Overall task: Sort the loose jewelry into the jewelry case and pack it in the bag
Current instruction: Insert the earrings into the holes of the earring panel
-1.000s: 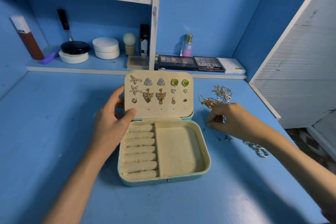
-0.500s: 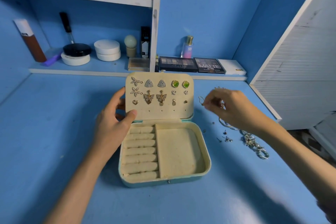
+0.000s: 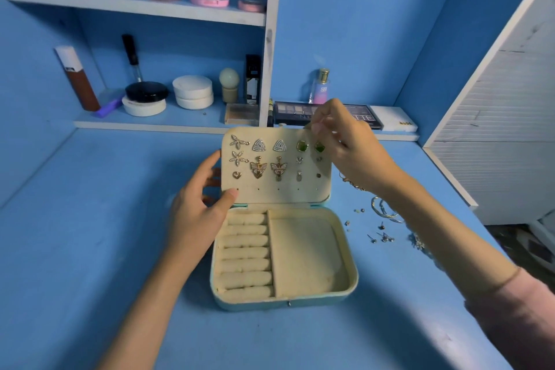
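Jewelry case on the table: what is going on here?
A person is filling the open jewelry case. The left hand holds the lid upright by its left edge. The right hand pinches a small piece at the lid's top right corner, too small to identify. Earrings sit on the lid; loose studs lie on the table.

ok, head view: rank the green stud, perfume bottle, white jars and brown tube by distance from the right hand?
1. Green stud earring, on the case lid, right beside the right hand.
2. Perfume bottle, straight behind.
3. Stacked white jars, back left.
4. Brown tube, far back left.
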Available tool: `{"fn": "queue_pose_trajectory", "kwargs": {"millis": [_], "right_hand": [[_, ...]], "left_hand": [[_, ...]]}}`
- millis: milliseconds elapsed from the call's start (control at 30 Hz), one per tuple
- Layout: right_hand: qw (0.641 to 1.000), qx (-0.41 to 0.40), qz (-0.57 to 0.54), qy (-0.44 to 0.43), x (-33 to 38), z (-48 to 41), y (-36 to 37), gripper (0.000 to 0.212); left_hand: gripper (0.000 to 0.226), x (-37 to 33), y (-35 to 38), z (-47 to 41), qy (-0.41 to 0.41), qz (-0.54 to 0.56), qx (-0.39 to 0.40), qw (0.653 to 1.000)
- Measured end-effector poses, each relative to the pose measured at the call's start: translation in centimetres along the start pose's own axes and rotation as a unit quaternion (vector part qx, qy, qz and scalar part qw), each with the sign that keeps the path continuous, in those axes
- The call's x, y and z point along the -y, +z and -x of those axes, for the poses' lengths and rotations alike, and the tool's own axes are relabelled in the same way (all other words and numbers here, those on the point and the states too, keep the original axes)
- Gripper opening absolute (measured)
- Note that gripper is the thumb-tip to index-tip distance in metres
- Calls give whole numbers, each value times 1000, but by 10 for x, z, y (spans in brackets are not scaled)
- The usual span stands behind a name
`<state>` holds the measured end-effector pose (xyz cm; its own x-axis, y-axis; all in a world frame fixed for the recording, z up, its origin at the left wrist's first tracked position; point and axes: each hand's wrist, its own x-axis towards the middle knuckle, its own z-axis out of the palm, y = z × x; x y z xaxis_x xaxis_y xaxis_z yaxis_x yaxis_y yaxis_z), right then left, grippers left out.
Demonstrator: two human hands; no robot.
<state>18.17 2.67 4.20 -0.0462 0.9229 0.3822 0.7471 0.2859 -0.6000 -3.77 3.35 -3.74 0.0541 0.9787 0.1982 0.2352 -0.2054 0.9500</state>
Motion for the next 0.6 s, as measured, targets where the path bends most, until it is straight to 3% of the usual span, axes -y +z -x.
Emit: {"fn": "queue_pose_trajectory", "kwargs": {"millis": [133, 200, 267, 333, 400, 500, 600], "right_hand": [[1000, -4, 3, -2, 0, 5, -3, 8], [1000, -2, 2, -2, 0, 7, -5, 7], [1000, 2, -2, -3, 1, 9, -7, 6], [1000, 1, -6, -8, 2, 11, -9, 7], [1000, 0, -15, -10, 4, 14, -10, 9], [1000, -1, -16, -21, 7, 19, -13, 10], [999, 4, -7, -32, 9, 24, -15, 11]], "left_hand": [[39, -25, 10, 19, 32, 15, -126, 991], [27, -47, 24, 35, 17, 94, -102, 990], [26, -65, 41, 50, -59, 219, -29, 974], [29, -77, 58, 59, -170, 340, 50, 924], [31, -84, 70, 61, -272, 441, 97, 850], [29, -85, 77, 55, -370, 563, 84, 735], [23, -82, 81, 49, -399, 594, 57, 697]]}}
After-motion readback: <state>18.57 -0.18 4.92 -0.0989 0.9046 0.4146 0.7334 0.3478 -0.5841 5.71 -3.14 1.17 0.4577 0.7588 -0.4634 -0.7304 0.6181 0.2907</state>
